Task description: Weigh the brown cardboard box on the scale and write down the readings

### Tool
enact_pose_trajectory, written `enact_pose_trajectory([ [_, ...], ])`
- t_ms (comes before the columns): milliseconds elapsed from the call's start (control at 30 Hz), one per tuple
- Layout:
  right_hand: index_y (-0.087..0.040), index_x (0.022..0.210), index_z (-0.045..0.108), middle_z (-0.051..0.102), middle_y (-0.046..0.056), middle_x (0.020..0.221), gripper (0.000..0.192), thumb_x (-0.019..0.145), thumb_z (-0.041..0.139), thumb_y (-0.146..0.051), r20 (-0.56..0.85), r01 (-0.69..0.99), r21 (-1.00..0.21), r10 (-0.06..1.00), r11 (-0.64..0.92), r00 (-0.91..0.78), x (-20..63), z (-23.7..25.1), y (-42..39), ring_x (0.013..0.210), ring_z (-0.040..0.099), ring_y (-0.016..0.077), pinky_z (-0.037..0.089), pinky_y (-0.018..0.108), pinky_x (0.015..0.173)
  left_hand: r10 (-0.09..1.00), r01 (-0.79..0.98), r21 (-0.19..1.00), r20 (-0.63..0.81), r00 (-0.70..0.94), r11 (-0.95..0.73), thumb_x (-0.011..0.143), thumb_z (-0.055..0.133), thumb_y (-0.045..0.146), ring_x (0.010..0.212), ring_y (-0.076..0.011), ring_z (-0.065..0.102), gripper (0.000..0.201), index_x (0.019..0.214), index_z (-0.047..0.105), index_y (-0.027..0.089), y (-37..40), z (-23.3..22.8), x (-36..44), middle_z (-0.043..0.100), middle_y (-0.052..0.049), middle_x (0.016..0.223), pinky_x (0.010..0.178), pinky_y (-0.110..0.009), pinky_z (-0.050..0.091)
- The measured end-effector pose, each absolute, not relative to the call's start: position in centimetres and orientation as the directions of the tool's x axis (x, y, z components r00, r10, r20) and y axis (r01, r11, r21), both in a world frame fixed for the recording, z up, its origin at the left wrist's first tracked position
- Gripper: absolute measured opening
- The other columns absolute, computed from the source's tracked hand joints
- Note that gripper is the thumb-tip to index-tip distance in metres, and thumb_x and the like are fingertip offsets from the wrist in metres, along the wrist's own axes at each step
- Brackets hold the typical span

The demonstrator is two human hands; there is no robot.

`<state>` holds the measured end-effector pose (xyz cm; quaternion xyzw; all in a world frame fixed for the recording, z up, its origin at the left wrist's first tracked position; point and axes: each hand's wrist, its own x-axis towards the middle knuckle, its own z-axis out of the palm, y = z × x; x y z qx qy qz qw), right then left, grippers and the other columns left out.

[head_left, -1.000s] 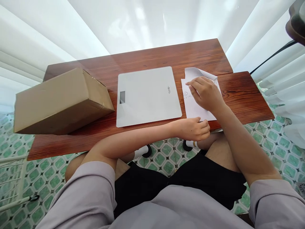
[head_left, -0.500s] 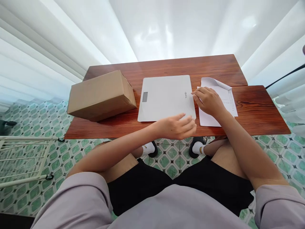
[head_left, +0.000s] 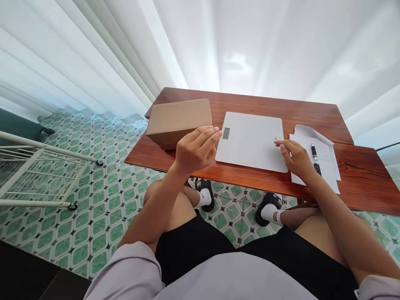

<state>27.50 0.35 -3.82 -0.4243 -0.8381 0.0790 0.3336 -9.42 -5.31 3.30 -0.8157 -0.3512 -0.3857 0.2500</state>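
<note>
My left hand [head_left: 196, 150] is raised in front of the cardboard box [head_left: 178, 117], its loosely bent fingers pointing toward the scale's display, and I see nothing in it. The flat white scale [head_left: 251, 139] lies mid-table, with a small grey display at its left end. Over the scale's right edge is my right hand [head_left: 295, 158], index finger extended and thumb apart; contact with the surface cannot be made out. Beside that hand, a black and silver pen [head_left: 315, 157] rests on white sheets of paper [head_left: 329, 183] with handwriting and a curled top edge.
Everything stands on a narrow reddish-brown wooden table [head_left: 365, 166]. White curtains [head_left: 250, 50] hang behind it. To the left, a cream metal rack on casters [head_left: 46, 204] stands on green patterned tiles [head_left: 93, 212]. My legs are below the table's near edge.
My left hand has moved from the scale's near right corner to the box's front, left of the scale. My right hand stays by the scale's right edge. The view has turned left; the pen now shows.
</note>
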Motion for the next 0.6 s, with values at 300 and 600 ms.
enact_pose_trajectory([
  [300, -0.021, 0.130, 0.065, 0.073, 0.011, 0.120, 0.035, 0.108, 0.042, -0.036, 0.477, 0.595, -0.510, 0.780, 0.621, -0.405, 19.4, -2.0, 0.8, 0.113, 0.068, 0.0311, 0.054, 0.053, 0.098, 0.504, 0.859, 0.322, 0.859, -0.088, -0.397, 0.097, 0.044, 0.018, 0.117, -0.0243, 0.066, 0.035, 0.123, 0.066, 0.018, -5.8, 2.3, -16.7, 0.072, -0.010, 0.120, 0.107, -0.040, 0.051],
  [600, -0.022, 0.135, 0.062, 0.071, 0.011, 0.116, 0.032, 0.107, 0.049, -0.026, 0.593, 0.273, -0.611, 0.659, 0.743, -0.463, 8.5, 2.9, -1.0, 0.109, 0.069, 0.0239, 0.058, 0.043, 0.095, 0.528, 0.535, 0.801, 0.588, -0.613, -0.270, 0.088, 0.051, 0.023, 0.140, -0.0243, 0.049, 0.050, 0.137, 0.055, 0.020, -3.6, -1.1, -22.4, 0.057, -0.011, 0.146, 0.124, -0.040, 0.036],
])
